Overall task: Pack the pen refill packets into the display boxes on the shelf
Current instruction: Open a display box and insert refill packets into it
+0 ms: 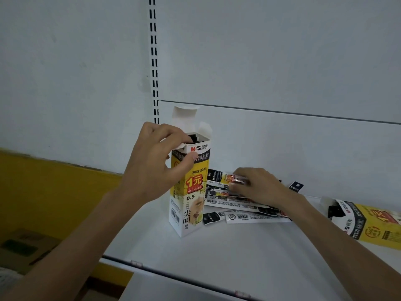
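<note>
left hand (160,161) gripping upright display box (188,200) at open top, right hand (258,185) pinching refill packet (237,178) on pile (245,211), shelf (238,253)

On the upright box (191,192), "M&G 晨光" is printed on the white band at 12 o'clock of its front. Below it, "两味香型", a red "1元" over "GEL REFILL", "0.5" and "尖叫" are read downwards. A barcode is carried on its side face at 7 o'clock. "M&G 晨光" is repeated on the lying box (368,227) at 3 o'clock. Barcodes are seen on the packets (249,213), their digits too small to be read. "M&G" is shown on a black tab (296,186) at 2 o'clock.
</note>
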Motion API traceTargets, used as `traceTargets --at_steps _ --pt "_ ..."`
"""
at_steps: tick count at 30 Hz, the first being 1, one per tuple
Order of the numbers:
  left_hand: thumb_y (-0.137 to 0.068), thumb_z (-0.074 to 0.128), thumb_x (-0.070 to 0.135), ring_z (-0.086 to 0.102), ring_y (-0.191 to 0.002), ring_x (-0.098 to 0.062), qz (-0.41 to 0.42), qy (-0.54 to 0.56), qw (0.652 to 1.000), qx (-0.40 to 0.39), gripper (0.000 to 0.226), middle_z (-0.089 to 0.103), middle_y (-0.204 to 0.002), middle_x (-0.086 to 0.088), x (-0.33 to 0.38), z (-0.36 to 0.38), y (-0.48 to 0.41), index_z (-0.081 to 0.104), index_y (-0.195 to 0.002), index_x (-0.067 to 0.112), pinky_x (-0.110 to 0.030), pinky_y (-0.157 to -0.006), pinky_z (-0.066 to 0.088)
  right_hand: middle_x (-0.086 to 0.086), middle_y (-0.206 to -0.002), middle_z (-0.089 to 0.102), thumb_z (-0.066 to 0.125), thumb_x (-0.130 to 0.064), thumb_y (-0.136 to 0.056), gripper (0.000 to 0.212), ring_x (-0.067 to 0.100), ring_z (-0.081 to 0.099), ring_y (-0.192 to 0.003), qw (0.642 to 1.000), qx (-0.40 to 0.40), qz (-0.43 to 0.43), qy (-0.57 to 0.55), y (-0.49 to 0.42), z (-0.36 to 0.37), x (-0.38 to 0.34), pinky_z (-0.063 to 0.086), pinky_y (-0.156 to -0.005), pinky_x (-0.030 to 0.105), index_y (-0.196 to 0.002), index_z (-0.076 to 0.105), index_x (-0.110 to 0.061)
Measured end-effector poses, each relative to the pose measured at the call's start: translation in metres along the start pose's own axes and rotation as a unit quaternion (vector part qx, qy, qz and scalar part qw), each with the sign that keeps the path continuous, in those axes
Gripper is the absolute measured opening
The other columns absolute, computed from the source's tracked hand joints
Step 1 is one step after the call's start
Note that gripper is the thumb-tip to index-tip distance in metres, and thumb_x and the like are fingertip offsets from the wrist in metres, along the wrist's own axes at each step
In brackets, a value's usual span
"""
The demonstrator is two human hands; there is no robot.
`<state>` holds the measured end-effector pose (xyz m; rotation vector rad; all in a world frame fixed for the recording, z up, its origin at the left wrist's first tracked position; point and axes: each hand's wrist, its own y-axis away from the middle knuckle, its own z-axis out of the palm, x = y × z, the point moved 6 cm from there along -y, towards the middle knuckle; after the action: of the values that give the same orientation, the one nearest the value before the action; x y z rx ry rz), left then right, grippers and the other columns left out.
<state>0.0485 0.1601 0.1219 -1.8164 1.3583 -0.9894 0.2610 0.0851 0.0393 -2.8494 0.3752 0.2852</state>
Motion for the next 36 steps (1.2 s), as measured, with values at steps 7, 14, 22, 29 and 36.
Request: traceTargets --at_steps 7,14,22,29,36 --pt "-0.079 0.044 0.048 0.032 -0.092 -0.005 -0.001 -0.001 1.0 -0.009 0.04 0.05 -0.096 0.017 -0.004 -0.002 -0.001 0.065 -0.098 0.019 -0.01 -0.06 0.029 -0.009 -0.068 0.051 0.059 -0.029 -0.088 0.015 0.011 0.047 -0.063 1.0 0.004 0.007 0.006 0.001 0.002 -0.003 0.031 -0.052 0.021 -0.074 0.056 -0.025" --pt "-0.084 0.038 0.05 0.031 -0.098 -0.008 0.002 0.019 0.998 -0.055 0.039 0.048 -0.103 0.021 -0.003 0.003 -0.001 0.052 -0.117 0.037 -0.016 -0.07 0.034 0.001 -0.079 0.059 0.043 -0.019 -0.098 0.01 0.017 0.06 -0.065 0.966 0.129 0.028 -0.222 -0.001 -0.037 -0.01 0.047 -0.06 0.024 -0.092 0.05 -0.015" --pt "-0.076 0.044 0.058 0.03 -0.095 -0.001 -0.026 0.007 0.997 -0.07 0.052 0.047 -0.101 0.027 -0.004 0.0 -0.007 0.047 -0.122 0.033 -0.013 -0.064 0.032 0.003 -0.075 0.056 0.057 -0.023 -0.088 0.023 0.008 0.045 -0.054 0.829 0.082 0.073 -0.549 -0.007 -0.055 -0.035 0.04 -0.05 0.02 -0.1 0.061 -0.004" --pt "-0.073 0.036 0.062 0.031 -0.093 -0.001 -0.017 0.003 0.996 -0.084 0.056 0.044 -0.09 0.037 -0.006 -0.002 -0.009 0.057 -0.117 0.034 -0.013 -0.065 0.033 0.002 -0.079 0.064 0.036 -0.037 -0.098 0.037 0.012 0.056 -0.067 0.869 0.235 0.075 -0.43 -0.003 -0.115 -0.053 0.045 -0.064 0.024 -0.078 0.06 -0.016" --pt "-0.075 0.035 0.061 0.029 -0.089 -0.005 -0.006 0.001 0.993 -0.116 0.051 0.05 -0.084 0.023 -0.008 -0.001 -0.011 0.062 -0.109 0.034 -0.015 -0.061 0.029 -0.002 -0.06 0.062 0.048 -0.027 -0.095 0.031 0.014 0.054 -0.041 0.782 0.324 -0.091 -0.525 0.009 -0.156 -0.096 0.041 -0.039 0.022 -0.07 0.056 -0.009"
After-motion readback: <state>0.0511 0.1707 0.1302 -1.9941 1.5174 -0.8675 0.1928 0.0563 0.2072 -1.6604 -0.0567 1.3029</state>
